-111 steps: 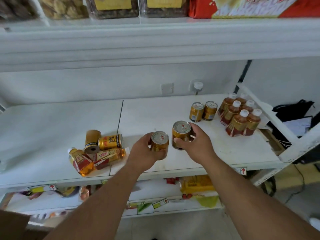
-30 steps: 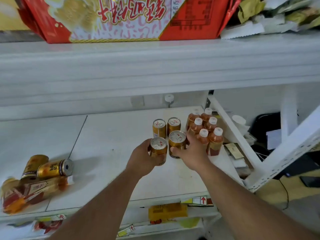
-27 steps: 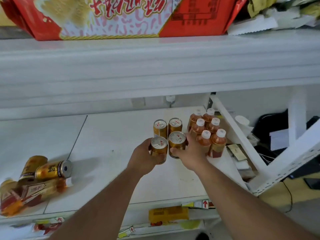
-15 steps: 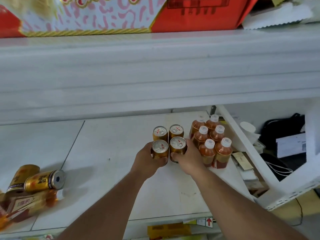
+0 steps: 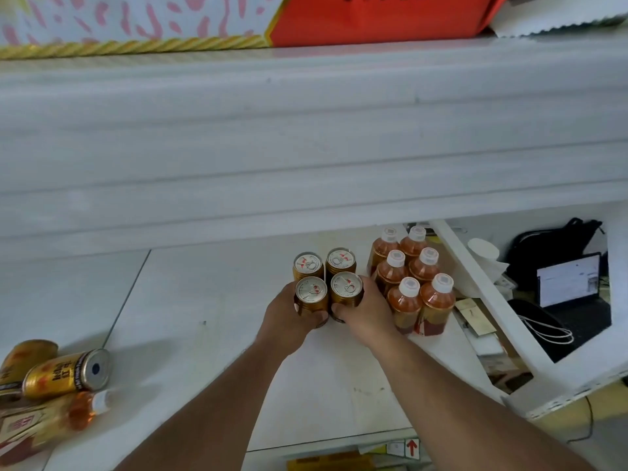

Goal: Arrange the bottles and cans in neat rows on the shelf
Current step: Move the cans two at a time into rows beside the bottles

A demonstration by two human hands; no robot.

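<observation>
Your left hand (image 5: 289, 317) curls round the front left can (image 5: 311, 295), thumb across its near side, fingers wrapped about its outer wall; your right hand (image 5: 368, 312) likewise grips the front right can (image 5: 346, 288), thumb at the front, fingers reaching round its far side toward the bottles. Both cans stand upright on the white shelf (image 5: 210, 300), side by side and touching or nearly so, silver tops facing up. Directly behind them stand the two rear cans (image 5: 324, 263), also upright, so that the four form a square block of two rows. Just to the right of your right hand, six bottles (image 5: 413, 277) with amber contents and white caps stand in two columns of three; the nearest pair shows red and gold labels. Whether your right fingers touch the closest bottle cannot be told.

Well apart, at the left end of the same shelf, the unsorted stock lies on its side: a gold can (image 5: 66, 373) with its base toward you, a second fallen can (image 5: 23, 356) partly cut off behind it, and a fallen bottle (image 5: 51, 421) with its white cap pointing right.

Above, an upper shelf (image 5: 306, 130) carries a red and white box (image 5: 238, 18). Beyond the right end of the shelf frame, a laptop (image 5: 571, 280) stands open
</observation>
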